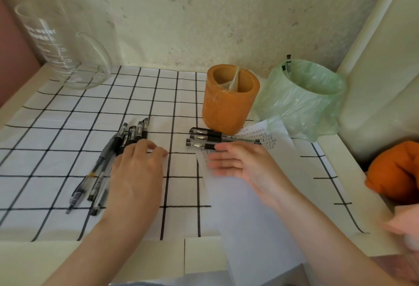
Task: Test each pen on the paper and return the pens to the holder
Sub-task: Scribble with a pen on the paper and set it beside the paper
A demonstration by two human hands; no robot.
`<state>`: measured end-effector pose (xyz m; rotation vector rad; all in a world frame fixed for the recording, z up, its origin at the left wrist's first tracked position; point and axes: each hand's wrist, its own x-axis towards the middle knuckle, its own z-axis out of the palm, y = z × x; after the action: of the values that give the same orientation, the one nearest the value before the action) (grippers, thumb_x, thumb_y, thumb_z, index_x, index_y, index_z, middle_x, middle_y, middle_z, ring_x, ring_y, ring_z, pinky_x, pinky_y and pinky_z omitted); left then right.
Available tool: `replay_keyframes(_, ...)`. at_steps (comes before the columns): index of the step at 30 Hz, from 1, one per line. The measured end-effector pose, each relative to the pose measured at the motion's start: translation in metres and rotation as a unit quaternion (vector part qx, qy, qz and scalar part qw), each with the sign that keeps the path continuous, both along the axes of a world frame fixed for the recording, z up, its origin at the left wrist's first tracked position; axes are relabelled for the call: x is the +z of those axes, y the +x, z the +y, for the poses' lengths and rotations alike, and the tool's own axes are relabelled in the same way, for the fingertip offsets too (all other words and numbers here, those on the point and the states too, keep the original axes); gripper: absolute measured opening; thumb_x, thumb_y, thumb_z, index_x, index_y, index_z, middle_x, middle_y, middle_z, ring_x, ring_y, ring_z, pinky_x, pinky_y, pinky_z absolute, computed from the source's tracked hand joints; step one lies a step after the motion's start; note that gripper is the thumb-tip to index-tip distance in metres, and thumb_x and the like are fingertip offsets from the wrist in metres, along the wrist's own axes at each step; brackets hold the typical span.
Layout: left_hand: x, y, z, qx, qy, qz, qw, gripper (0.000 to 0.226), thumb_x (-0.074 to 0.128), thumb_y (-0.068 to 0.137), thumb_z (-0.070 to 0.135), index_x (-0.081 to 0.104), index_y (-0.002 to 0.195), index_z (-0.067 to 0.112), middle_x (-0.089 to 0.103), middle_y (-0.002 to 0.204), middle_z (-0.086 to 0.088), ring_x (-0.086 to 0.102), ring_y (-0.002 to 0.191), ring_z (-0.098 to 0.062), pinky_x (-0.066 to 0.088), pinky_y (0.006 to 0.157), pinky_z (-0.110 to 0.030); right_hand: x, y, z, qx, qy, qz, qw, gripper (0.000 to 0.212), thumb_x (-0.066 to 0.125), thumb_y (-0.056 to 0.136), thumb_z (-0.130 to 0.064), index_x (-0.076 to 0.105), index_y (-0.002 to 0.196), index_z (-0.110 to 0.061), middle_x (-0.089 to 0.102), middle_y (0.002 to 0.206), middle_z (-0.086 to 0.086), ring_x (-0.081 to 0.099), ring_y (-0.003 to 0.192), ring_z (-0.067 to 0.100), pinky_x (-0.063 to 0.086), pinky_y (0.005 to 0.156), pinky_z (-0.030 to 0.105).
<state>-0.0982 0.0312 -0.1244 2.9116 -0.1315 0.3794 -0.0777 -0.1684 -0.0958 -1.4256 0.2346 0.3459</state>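
Resting spread and empty, the left hand (136,167) covers a pile of pens (108,163); the right hand (244,163) lies flat, open, on the paper (249,217).

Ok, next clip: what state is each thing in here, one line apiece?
Orange holder: upright, no pens inside.
Left pen group: lying on the cloth, under the left hand.
Right pen group: three capped pens lying beside the holder, partly on the paper.
Paper: flat, marks at its far end.
Right hand: open, resting on the paper.
Glass jug: upright, empty.
Green-lined bin: upright, pens sticking out.
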Motion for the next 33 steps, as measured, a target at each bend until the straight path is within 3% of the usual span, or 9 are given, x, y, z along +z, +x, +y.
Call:
replay_keyframes(6,0.005,0.002,0.001,0.024,0.009,0.009,1.0,0.053,0.076,0.052,-0.018,0.066,0.1,0.003,0.062,0.096,-0.017,0.061,0.076,-0.032,0.052,0.058,-0.038,0.008,-0.003,-0.003,0.029,-0.046,-0.049,0.997,0.026,0.044,0.097,-0.008,0.068,0.093,-0.001,0.073,0.083,0.017,0.069,0.067,0.023,0.057,0.059,0.03)
replay_keyframes(13,0.008,0.002,-0.001,0.08,0.026,0.054,0.995,0.046,0.068,0.074,-0.004,0.055,0.118,0.002,0.055,0.11,-0.018,0.058,0.081,-0.027,0.049,0.062,-0.03,0.007,0.0,-0.006,0.017,-0.063,-0.055,0.996,0.024,0.045,0.097,-0.008,0.068,0.093,-0.002,0.074,0.081,0.015,0.069,0.066,0.022,0.057,0.06,0.029)
replay_keyframes(17,0.005,0.003,-0.001,0.075,0.068,0.032,0.994,0.046,0.081,0.056,-0.007,0.062,0.097,-0.006,0.057,0.089,-0.024,0.057,0.072,-0.034,0.051,0.056,-0.037,0.006,0.0,-0.007,0.021,-0.07,-0.061,0.995,0.025,0.045,0.097,-0.008,0.068,0.093,-0.002,0.074,0.08,0.014,0.068,0.065,0.021,0.057,0.059,0.029)
replay_keyframes(20,0.003,0.003,-0.002,0.092,0.079,0.03,0.992,0.045,0.081,0.056,-0.005,0.061,0.097,-0.005,0.056,0.087,-0.024,0.054,0.074,-0.035,0.049,0.056,-0.037,0.006,0.001,-0.008,0.021,-0.075,-0.064,0.995,0.024,0.045,0.097,-0.009,0.068,0.095,-0.002,0.074,0.081,0.013,0.068,0.065,0.021,0.057,0.059,0.029)
replay_keyframes(22,0.004,0.003,-0.004,0.087,0.095,0.041,0.991,0.044,0.077,0.064,-0.001,0.059,0.104,-0.003,0.056,0.097,-0.023,0.053,0.081,-0.033,0.049,0.061,-0.035,0.006,0.001,-0.008,0.022,-0.076,-0.064,0.995,0.024,0.045,0.097,-0.009,0.068,0.095,-0.002,0.074,0.081,0.014,0.068,0.065,0.021,0.057,0.059,0.028)
replay_keyframes(25,0.003,0.003,-0.004,0.063,0.152,0.089,0.982,0.034,0.052,0.087,0.008,0.045,0.12,0.005,0.043,0.128,-0.013,0.044,0.106,-0.024,0.042,0.084,-0.029,0.006,0.001,-0.007,0.022,-0.077,-0.066,0.995,0.024,0.045,0.097,-0.008,0.068,0.094,-0.003,0.074,0.081,0.014,0.068,0.064,0.021,0.056,0.058,0.028)
replay_keyframes(28,0.006,0.006,-0.002,0.048,0.1,0.061,0.992,0.03,0.047,0.09,0.008,0.042,0.12,0.009,0.038,0.133,-0.006,0.045,0.104,-0.016,0.039,0.074,-0.022,0.006,0.001,-0.006,0.021,-0.074,-0.069,0.995,0.024,0.045,0.097,-0.008,0.068,0.094,-0.002,0.074,0.081,0.014,0.068,0.064,0.02,0.056,0.057,0.027)
replay_keyframes(30,0.007,0.006,-0.001,0.055,-0.024,0.045,0.997,0.037,0.049,0.091,0.013,0.039,0.126,0.011,0.042,0.128,-0.005,0.053,0.091,-0.014,0.039,0.066,-0.019,0.006,0.0,-0.005,0.022,-0.074,-0.071,0.994,0.024,0.045,0.097,-0.008,0.068,0.096,-0.002,0.074,0.081,0.014,0.068,0.064,0.021,0.056,0.056,0.026)
replay_keyframes(33,0.013,0.005,-0.009,0.022,-0.237,0.066,0.969,0.043,0.055,0.088,0.014,0.041,0.129,0.017,0.047,0.116,-0.003,0.058,0.078,-0.015,0.048,0.063,-0.02,0.004,0.0,-0.004,0.032,-0.078,-0.106,0.991,0.022,0.045,0.097,-0.006,0.067,0.1,-0.004,0.073,0.079,0.011,0.066,0.063,0.021,0.056,0.057,0.028)
